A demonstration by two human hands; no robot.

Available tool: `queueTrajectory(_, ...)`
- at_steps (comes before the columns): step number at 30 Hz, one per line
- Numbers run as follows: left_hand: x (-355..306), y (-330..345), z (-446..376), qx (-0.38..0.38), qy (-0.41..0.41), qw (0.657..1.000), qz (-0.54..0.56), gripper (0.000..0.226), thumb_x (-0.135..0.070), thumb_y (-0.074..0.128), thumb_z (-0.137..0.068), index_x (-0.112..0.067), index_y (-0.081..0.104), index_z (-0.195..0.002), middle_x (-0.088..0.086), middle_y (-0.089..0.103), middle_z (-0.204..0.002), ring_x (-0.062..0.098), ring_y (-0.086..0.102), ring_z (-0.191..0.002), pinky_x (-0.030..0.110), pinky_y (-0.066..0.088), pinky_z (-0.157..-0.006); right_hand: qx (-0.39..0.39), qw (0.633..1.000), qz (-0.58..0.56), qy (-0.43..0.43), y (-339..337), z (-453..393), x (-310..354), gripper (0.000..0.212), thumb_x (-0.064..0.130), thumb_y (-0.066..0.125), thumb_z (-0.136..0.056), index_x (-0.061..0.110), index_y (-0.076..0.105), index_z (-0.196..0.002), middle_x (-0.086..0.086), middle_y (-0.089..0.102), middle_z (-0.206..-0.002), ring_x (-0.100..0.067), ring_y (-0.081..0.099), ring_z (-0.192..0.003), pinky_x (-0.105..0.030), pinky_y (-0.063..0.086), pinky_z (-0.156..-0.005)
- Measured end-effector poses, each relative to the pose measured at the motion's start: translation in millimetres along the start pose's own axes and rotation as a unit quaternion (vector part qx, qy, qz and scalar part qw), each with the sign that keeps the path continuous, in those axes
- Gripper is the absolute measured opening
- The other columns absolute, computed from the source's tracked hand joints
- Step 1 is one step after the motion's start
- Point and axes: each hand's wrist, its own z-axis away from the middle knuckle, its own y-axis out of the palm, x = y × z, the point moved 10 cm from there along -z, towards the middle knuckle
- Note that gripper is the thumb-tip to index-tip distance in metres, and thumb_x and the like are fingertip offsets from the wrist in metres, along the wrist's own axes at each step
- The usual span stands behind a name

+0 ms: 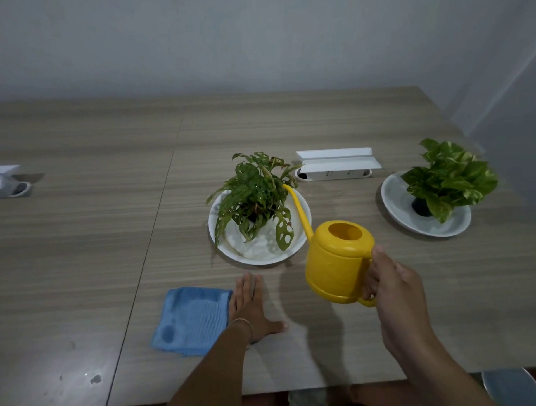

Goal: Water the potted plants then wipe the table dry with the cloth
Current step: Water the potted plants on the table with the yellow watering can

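Note:
My right hand grips the handle of a yellow watering can, held above the table with its long spout reaching into the leaves of the holey-leaved plant. That plant stands in a white dish at the table's middle. A second plant with variegated leaves stands in a white dish at the right. My left hand lies flat on the table, fingers spread, touching the right edge of a folded blue cloth with damp patches.
A white power-socket box with its lid raised sits behind the middle plant, and another one sits at the far left. Small wet spots mark the table's near left. A round grey object shows below the table's near right edge.

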Motion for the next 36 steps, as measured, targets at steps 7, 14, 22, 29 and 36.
queueTrajectory(7, -3.5, -3.5, 1.7, -0.014, 0.013, 1.000, 0.001, 0.139, -0.077, 0.067, -0.070, -0.022, -0.030, -0.152, 0.004, -0.038, -0.159, 0.024, -0.032, -0.148, 0.043, -0.012, -0.122, 0.060, 0.997, 0.039, 0.007, 1.1, 8.8, -22.7, 0.053, 0.038, 0.041, -0.107, 0.011, 0.047, -0.061, -0.003, 0.045, -0.057, -0.015, 0.043, -0.059, -0.035, 0.035, -0.064)
queueTrajectory(14, -9.2, -4.2, 4.3, -0.036, -0.007, 0.999, 0.005, 0.131, -0.068, 0.069, -0.077, -0.018, -0.024, -0.154, 0.010, -0.029, -0.163, 0.029, -0.025, -0.151, 0.041, -0.008, -0.124, 0.083, 0.995, 0.037, 0.047, -25.4, 23.1, -55.2, 0.053, 0.031, 0.041, -0.107, 0.006, 0.069, -0.069, 0.011, 0.066, -0.064, 0.000, 0.060, -0.071, -0.033, 0.041, -0.075)
queueTrajectory(22, -93.8, 9.0, 2.3, -0.036, 0.026, 0.990, 0.136, 0.100, -0.033, 0.068, -0.092, -0.009, -0.002, -0.159, 0.009, -0.006, -0.168, 0.022, 0.001, -0.155, 0.022, 0.009, -0.118, 0.063, 0.996, -0.010, 0.059, -90.9, -3.2, -90.8, 0.052, 0.052, 0.043, -0.096, 0.019, 0.075, -0.072, 0.010, 0.071, -0.075, -0.004, 0.063, -0.081, -0.036, 0.045, -0.083)
queueTrajectory(29, -250.0, 28.3, -7.2, -0.030, 0.158, 0.980, 0.115, 0.088, -0.035, 0.057, -0.099, -0.007, -0.003, -0.158, 0.011, -0.010, -0.167, 0.022, -0.009, -0.155, 0.013, -0.004, -0.110, -0.014, 0.998, -0.011, 0.061, -183.6, -45.9, -120.7, 0.050, 0.034, 0.043, -0.107, 0.012, 0.074, -0.074, 0.007, 0.071, -0.074, 0.000, 0.060, -0.075, -0.029, 0.044, -0.076)
queueTrajectory(36, -362.7, 49.5, -22.0, -0.017, 0.210, 0.973, 0.091, 0.086, -0.040, 0.055, -0.098, -0.006, 0.004, -0.159, 0.016, -0.007, -0.167, 0.024, -0.002, -0.155, 0.016, 0.005, -0.111, -0.067, 0.994, 0.013, 0.086, -275.6, -84.2, -156.2, 0.049, 0.027, 0.039, -0.108, 0.005, 0.075, -0.082, 0.002, 0.068, -0.081, -0.009, 0.058, -0.080, -0.022, 0.042, -0.071)
